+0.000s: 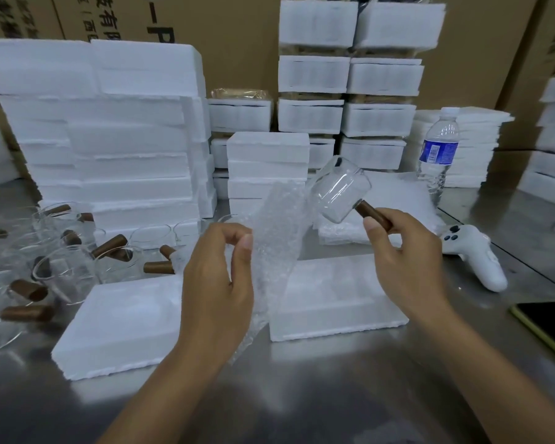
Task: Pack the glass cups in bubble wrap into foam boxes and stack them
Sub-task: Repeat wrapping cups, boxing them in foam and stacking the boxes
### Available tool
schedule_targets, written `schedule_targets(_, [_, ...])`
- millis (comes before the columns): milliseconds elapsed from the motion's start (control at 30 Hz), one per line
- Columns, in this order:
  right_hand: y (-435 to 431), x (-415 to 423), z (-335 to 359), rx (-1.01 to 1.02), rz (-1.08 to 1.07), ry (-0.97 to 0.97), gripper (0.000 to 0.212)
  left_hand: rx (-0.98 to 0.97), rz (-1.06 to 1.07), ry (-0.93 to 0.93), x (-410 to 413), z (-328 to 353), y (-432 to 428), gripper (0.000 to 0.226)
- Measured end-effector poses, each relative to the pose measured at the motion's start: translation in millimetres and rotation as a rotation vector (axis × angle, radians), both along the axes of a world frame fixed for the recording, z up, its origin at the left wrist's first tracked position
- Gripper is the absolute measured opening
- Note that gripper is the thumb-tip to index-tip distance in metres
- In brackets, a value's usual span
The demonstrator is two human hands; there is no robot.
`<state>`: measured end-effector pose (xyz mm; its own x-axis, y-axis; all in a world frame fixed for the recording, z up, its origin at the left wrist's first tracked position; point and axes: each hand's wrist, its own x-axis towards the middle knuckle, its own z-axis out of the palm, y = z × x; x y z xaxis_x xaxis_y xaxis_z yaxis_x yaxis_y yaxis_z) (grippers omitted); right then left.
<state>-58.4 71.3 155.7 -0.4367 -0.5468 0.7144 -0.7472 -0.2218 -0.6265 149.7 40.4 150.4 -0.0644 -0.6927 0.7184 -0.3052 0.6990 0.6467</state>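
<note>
Clear glass cup with a brown handle, held tilted in the air by the right hand, whose fingers curl round the handle. The left hand pinches a hanging strip of bubble wrap just beside the cup. Below, a foam box lies on the steel desk.

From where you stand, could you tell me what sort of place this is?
Probably a packing station in a warehouse or factory: stacks of white foam boxes crowd a steel table, printed cardboard cartons stand behind them, and loose glass cups with brown handles wait at the left.
</note>
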Motion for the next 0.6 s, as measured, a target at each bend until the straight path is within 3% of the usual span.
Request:
schedule_targets(133, [2.4, 2.8, 2.1, 0.063, -0.009, 0.132, 0.015, -0.034, -0.005, 0.06, -0.1, -1.0, 1.6, 0.016])
schedule_targets(367, [7.4, 3.3, 4.2, 0.216, -0.1, 0.446, 0.02, -0.157, -0.039, -0.149, -2.5, -6.4, 0.7, 0.009])
schedule_targets(467, [7.7, 4.3, 4.5, 0.241, -0.073, 0.416, 0.02, -0.235, -0.061, -0.207, -1.1, -7.0, 0.2, 0.015])
schedule_targets(600, [4.9, 6.4, 5.7, 0.288, 0.136, 0.161, 0.009, -0.301, -0.088, -0.292, -0.2, -5.6, 0.8, 0.025])
